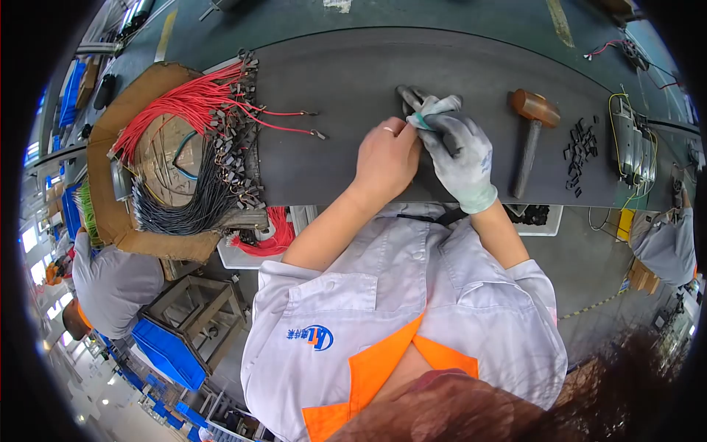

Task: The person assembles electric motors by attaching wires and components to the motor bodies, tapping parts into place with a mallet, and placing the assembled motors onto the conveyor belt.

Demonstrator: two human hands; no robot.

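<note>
One loose glove (440, 105) pinched between left hand (387, 160), right hand (465, 158).

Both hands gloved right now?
No: the left hand is bare, while the right hand wears a white-and-grey glove.

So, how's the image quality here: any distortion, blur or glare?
Head view: strong fisheye curvature bows the table, with black corners; head view: left hand, gloved right hand and hammer look fairly sharp; head view: dark hair at lower right is blurred, and bright patches at far left look washed out.
</note>
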